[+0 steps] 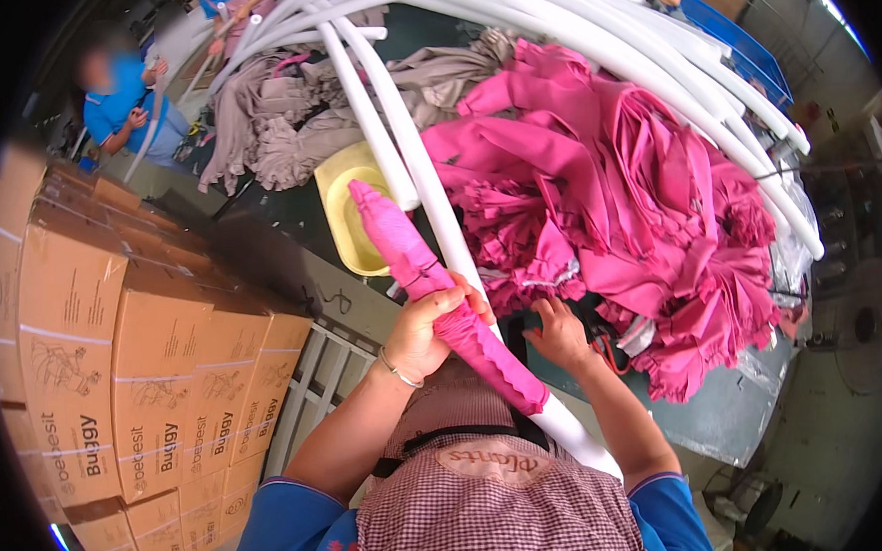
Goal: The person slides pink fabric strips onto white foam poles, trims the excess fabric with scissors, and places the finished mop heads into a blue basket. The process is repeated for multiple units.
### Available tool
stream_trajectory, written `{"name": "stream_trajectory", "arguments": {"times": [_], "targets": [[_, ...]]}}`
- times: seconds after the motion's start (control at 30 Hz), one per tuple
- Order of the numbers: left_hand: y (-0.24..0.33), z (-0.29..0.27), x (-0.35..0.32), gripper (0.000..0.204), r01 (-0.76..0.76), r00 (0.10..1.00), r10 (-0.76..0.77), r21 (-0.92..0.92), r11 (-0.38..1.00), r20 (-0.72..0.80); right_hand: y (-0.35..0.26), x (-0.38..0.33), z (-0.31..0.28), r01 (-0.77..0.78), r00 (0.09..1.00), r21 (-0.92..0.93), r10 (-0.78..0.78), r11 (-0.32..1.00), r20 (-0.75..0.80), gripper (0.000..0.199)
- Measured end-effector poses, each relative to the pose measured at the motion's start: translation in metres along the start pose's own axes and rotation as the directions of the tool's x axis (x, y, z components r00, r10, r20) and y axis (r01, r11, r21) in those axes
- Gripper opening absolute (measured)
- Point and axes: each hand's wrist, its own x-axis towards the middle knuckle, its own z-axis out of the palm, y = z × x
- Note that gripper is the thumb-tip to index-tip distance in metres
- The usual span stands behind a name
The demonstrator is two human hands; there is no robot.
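Note:
My left hand [419, 338] is wrapped round a bright pink fabric sleeve [480, 348], which is pulled over a white foam tube [577, 436]. The sleeve slants from the yellow basin down toward my right forearm. Its far end is narrow and gathered, and bare tube sticks out of its near end. My right hand [561, 334] reaches to the table's near edge, beside the pink pile. Its fingers are bent but apart, over something dark; no held thing shows. Red-orange handles [607, 351], perhaps of scissors, lie just right of it.
A heap of pink fabric covers [605, 177] fills the table's right. Long white foam tubes [648, 40] arch over it. Grey-brown fabric [288, 124] lies behind the yellow basin [336, 216]. Stacked cardboard boxes [167, 380] stand at left. Other people work at the far side.

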Motion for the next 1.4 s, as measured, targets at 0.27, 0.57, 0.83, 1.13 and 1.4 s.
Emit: {"name": "stream_trajectory", "arguments": {"times": [0.27, 0.57, 0.83, 1.13, 1.4], "targets": [[-0.01, -0.013, 0.028, 0.032, -0.211, 0.975, 0.215, 0.062, 0.976, -0.062, -0.086, 0.002, -0.07, -0.147, 0.98, 0.918, -0.071, 0.367, 0.185, 0.079], [0.072, 0.009, 0.075, 0.027, -0.322, 0.937, 0.325, -0.041, 0.946, 0.132, -0.094, 0.001, -0.113, -0.43, 0.81, 0.829, -0.253, 0.357, 0.529, 0.071], [0.054, 0.059, 0.101, 0.016, -0.116, 0.977, 0.111, -0.018, 0.993, -0.182, -0.13, 0.064, -0.137, -0.46, 0.874, 0.791, 0.05, 0.403, 0.483, 0.031], [0.136, 0.041, 0.141, 0.027, -0.45, 0.893, 0.45, -0.082, 0.889, -0.015, -0.111, 0.04, -0.165, -0.388, 0.896, 0.821, -0.037, 0.419, 0.443, 0.053], [0.116, 0.05, 0.125, 0.04, -0.229, 0.965, 0.24, 0.111, 0.967, -0.108, -0.114, 0.049, -0.149, -0.361, 0.89, 0.795, -0.073, 0.487, 0.45, 0.035]]}}
